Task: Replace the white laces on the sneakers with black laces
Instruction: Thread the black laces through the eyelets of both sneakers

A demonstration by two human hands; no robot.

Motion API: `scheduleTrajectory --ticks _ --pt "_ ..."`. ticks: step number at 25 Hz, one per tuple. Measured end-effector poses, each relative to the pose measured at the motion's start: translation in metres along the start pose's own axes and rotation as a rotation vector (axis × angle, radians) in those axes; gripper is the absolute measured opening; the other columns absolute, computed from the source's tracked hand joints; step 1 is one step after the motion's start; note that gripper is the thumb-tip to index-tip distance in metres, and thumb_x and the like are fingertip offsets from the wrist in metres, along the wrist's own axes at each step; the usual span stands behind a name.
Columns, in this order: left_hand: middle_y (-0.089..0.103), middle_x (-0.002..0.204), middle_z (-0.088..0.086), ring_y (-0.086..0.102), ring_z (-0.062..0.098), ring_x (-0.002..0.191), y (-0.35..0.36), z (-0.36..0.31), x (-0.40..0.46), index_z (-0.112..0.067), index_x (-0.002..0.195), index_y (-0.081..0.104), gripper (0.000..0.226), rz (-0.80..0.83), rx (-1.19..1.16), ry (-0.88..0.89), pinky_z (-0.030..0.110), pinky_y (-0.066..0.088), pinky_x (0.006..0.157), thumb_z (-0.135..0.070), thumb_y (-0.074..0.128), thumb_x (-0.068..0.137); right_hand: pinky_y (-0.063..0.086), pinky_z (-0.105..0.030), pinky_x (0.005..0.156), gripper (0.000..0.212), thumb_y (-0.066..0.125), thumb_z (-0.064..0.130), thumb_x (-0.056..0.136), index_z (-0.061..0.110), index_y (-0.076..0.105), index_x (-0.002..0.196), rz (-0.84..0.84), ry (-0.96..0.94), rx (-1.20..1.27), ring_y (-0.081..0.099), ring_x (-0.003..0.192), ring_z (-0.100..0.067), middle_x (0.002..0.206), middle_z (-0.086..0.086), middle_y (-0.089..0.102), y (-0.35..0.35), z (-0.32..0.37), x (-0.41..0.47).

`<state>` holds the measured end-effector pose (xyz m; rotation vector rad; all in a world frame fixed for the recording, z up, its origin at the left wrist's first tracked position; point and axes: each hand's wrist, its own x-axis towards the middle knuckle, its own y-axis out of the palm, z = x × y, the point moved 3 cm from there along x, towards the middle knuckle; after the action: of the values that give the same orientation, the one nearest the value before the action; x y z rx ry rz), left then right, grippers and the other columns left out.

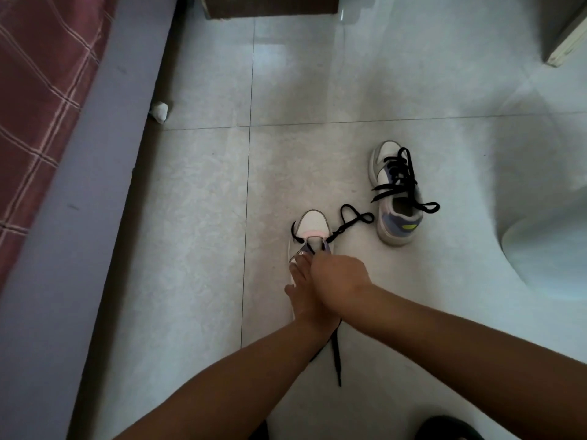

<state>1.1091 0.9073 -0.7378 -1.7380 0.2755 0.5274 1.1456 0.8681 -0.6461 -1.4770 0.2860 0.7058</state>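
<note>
Black lace [347, 220], soft and limp, is lying half-threaded through the near sneaker [309, 228] on the floor, where the right hand [338, 273] is pinching it (best held by its stiff tip) while the left hand [300, 285] is steadying the shoe, its grip hidden.

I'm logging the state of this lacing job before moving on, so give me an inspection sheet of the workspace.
Surface: pale tiled floor, glossy.
Job's things: far sneaker fully laced in black, ends loose; near sneaker partly laced, its black lace trailing on the floor.
Clutter: crumpled white scrap by the bed base.
Grippers: left hand holds the near sneaker; right hand works the lace at the eyelets, fingers hidden.
Cables: nothing seen.
Surroundings: plaid bedding at left, dark furniture base at the top.
</note>
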Motion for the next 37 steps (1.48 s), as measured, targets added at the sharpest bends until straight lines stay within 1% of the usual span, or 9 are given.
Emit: scheduleTrajectory --ticks 3,9,14,17,23,29,31,33,37 --pt "-0.003 0.157 0.011 0.002 0.028 0.145 0.005 0.005 -0.001 -0.014 0.151 -0.001 0.066 0.009 0.000 -0.002 0.043 0.029 0.108 -0.039 0.033 0.100 0.041 -0.036 0.076 0.044 0.032 0.017 0.101 0.003 0.028 0.142 0.016 -0.120 -0.089 0.055 0.115 -0.033 0.133 -0.013 0.048 0.002 0.017 -0.022" --pt "0.011 0.153 0.021 0.016 0.033 0.141 -0.002 0.005 -0.013 0.003 0.148 -0.001 0.080 0.000 0.032 -0.027 0.045 0.041 0.097 -0.040 0.041 0.095 0.045 -0.038 0.081 0.040 0.028 0.028 0.102 0.010 0.048 0.132 0.063 -0.003 0.081 0.057 0.108 -0.034 0.120 -0.020 0.057 0.005 -0.052 0.034" --pt "0.066 0.109 0.024 0.067 0.033 0.096 -0.001 0.032 -0.059 0.009 0.115 0.063 0.091 -0.037 0.157 0.158 0.035 0.055 0.050 -0.049 0.085 0.047 0.042 -0.035 0.091 0.032 0.045 0.016 0.093 0.007 0.053 0.123 -0.076 0.277 0.310 0.049 0.116 -0.035 0.128 -0.019 0.051 0.041 -0.120 0.089" --pt "0.067 0.106 0.023 0.068 0.033 0.094 -0.001 0.036 -0.059 0.009 0.111 0.065 0.089 -0.066 0.189 0.178 0.033 0.055 0.049 -0.047 0.085 0.045 0.036 -0.037 0.094 0.037 0.053 0.024 0.088 0.025 0.051 0.124 0.019 0.074 0.172 0.038 0.121 -0.031 0.130 -0.009 0.043 0.059 -0.096 0.098" --pt "0.068 0.107 0.022 0.069 0.032 0.093 -0.005 0.041 -0.059 0.007 0.110 0.066 0.090 -0.064 0.199 0.187 0.032 0.055 0.050 -0.047 0.086 0.041 0.034 -0.039 0.088 0.026 0.061 0.031 0.080 0.019 0.061 0.103 0.222 0.069 0.245 0.036 0.119 -0.031 0.121 -0.006 0.047 0.065 -0.085 0.103" --pt "0.067 0.110 0.023 0.068 0.033 0.096 -0.006 0.059 -0.063 0.009 0.112 0.065 0.088 -0.179 0.176 0.253 0.033 0.057 0.055 -0.042 0.088 0.044 0.031 -0.042 0.093 0.033 0.058 0.031 0.086 0.016 0.057 0.115 0.088 -0.139 -0.345 0.039 0.117 -0.029 0.123 -0.008 0.047 0.085 -0.079 0.084" --pt "0.066 0.110 0.024 0.068 0.034 0.096 -0.006 0.059 -0.065 0.011 0.112 0.064 0.085 -0.209 0.170 0.258 0.034 0.057 0.056 -0.040 0.089 0.047 0.035 -0.038 0.090 0.027 0.054 0.022 0.088 0.014 0.058 0.114 0.028 -0.153 -0.159 0.045 0.114 -0.029 0.122 -0.010 0.053 0.083 -0.078 0.079" --pt "0.065 0.112 0.027 0.067 0.036 0.097 -0.005 0.062 -0.066 0.013 0.113 0.062 0.084 -0.260 0.130 0.271 0.036 0.058 0.058 -0.035 0.089 0.050 0.043 -0.035 0.087 0.026 0.056 0.011 0.086 0.008 0.061 0.112 0.050 -0.049 0.432 0.055 0.108 -0.029 0.117 -0.014 0.061 0.081 -0.078 0.076" --pt "0.059 0.120 0.028 0.063 0.039 0.106 0.003 0.075 -0.075 0.016 0.120 0.055 0.081 -0.348 0.018 0.299 0.041 0.058 0.071 -0.029 0.085 0.060 0.051 -0.033 0.073 0.030 0.050 -0.006 0.084 -0.002 0.056 0.112 0.427 0.101 1.192 0.059 0.089 -0.027 0.103 -0.018 0.061 0.091 -0.066 0.061"
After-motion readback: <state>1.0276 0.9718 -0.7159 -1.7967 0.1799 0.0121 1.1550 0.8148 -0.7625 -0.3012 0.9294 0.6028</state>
